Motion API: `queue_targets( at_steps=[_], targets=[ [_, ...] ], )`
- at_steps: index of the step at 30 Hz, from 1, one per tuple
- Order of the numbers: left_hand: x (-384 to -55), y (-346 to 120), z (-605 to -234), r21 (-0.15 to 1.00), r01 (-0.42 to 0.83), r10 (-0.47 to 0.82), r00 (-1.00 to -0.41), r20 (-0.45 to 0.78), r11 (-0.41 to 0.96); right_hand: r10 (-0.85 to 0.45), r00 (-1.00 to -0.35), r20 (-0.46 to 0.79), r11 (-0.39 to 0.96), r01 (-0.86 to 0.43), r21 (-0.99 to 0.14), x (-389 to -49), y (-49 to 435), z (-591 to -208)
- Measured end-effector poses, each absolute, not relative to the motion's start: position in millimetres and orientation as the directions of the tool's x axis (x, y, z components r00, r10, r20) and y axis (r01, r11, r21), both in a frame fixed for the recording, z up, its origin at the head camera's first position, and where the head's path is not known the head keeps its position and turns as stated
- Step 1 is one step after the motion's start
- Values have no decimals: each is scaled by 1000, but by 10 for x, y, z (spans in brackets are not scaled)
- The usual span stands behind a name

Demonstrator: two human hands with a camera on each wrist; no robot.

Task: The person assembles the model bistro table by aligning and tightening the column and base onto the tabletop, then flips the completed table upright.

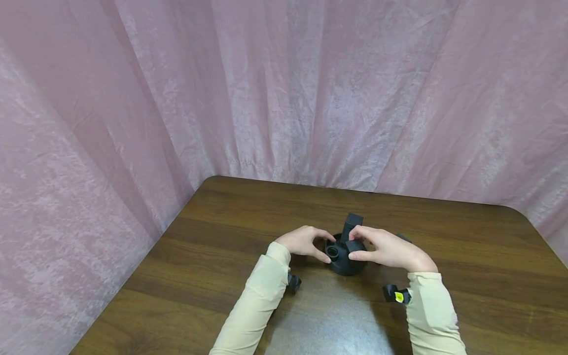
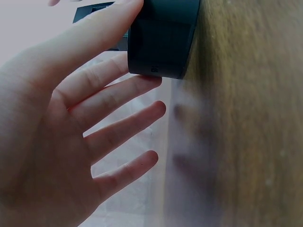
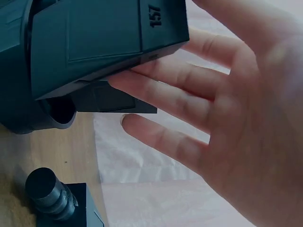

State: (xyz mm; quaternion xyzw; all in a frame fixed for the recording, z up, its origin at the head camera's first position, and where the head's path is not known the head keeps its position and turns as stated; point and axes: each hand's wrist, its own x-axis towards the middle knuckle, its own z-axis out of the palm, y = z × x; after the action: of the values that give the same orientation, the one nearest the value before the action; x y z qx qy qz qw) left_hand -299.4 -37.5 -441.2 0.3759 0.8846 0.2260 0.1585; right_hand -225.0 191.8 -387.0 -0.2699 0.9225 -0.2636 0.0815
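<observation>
A round black base [image 1: 348, 268] stands on the table, with a ring-shaped socket [image 1: 332, 252] open at its left. My left hand [image 1: 303, 241] holds the base's left side between thumb and fingertips; in the left wrist view the ring and little fingers stretch out free below the base [image 2: 161, 45]. With thumb and fingers my right hand [image 1: 388, 246] pinches a black block [image 3: 104, 38] marked 157, set against the base's right side. Another black block [image 1: 353, 222] sticks up from the far side of the base. How the pinched block joins the base is hidden.
A separate black block with a ridged round peg [image 3: 47, 191] lies on the table beyond the right hand, mostly hidden in the head view. The brown wooden table [image 1: 199, 276] ends at pink curtains [image 1: 288, 98] behind and at the left.
</observation>
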Motion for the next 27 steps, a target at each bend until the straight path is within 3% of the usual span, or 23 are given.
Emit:
queue_targets(
  at_steps=[8,27],
  targets=[
    [-2996,-375,-4408,525,592,737,-667,-107,612,-576,-818,-15,686,-473,-552,-2249,1931,-3883],
    [-2995,-367,-4400,524,564,715,-687,-132,639,-558,-828,-56,713,-444,-543,-2267,2079,-3871]
  ],
)
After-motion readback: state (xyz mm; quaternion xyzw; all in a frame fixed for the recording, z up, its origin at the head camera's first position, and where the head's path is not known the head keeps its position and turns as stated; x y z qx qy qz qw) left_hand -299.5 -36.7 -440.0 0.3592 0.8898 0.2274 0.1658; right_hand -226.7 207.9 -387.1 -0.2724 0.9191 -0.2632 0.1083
